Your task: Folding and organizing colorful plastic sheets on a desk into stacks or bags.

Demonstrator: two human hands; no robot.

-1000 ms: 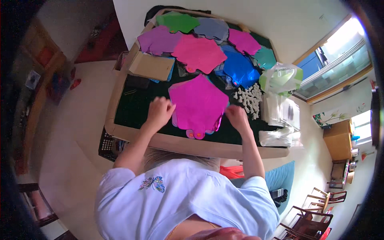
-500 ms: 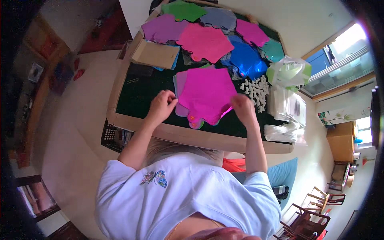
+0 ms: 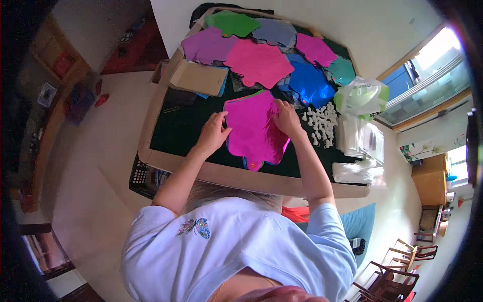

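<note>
A stack of flat, shiny foil balloons, magenta on top, lies on the dark green table in front of me. Slips of green and blue show along its edges, and a rounded tab points toward me. My left hand rests at the stack's left edge, thumb and fingers apart. At the upper right edge my right hand is closed on the foil, which creases beside its thumb. What its fingers cover at the edge is hidden.
Piles of foil balloons in several colours, including pink and blue, lie farther back. White small pieces are heaped at right, beside clear plastic bags. A cardboard piece lies at back left; a cardboard rim edges the table.
The balloons' edges now lie closer together, with the lilac layer no longer sticking out at left. My right hand has moved inward and away from me; my left hand has shifted slightly right.
</note>
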